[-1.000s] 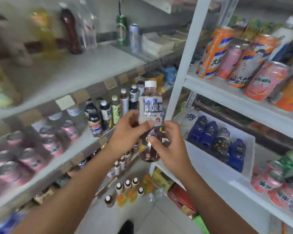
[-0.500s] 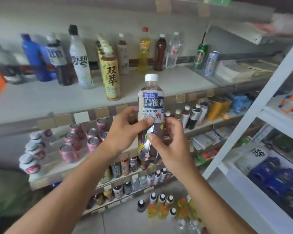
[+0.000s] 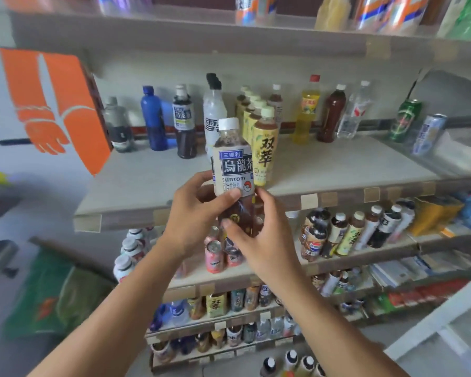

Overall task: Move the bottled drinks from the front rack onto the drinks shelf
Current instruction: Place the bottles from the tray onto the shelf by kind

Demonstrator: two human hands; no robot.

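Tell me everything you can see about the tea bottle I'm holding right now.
The tea bottle is clear plastic with a white screw cap, dark brown tea inside and a pale label with a blue band, Chinese characters and "SUNTORY". It is upright, capped, held in front of the drinks shelf edge. The left hand and right hand both grip its lower half.

one held tea bottle (image 3: 233,170), two hands (image 3: 199,213), two shelf cans (image 3: 405,119)

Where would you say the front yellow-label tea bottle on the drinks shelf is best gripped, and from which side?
Grip the yellow-label tea bottle round its upright body at the label, coming from the front right: more bottles stand close behind it and the held oolong tea bottle blocks its left.
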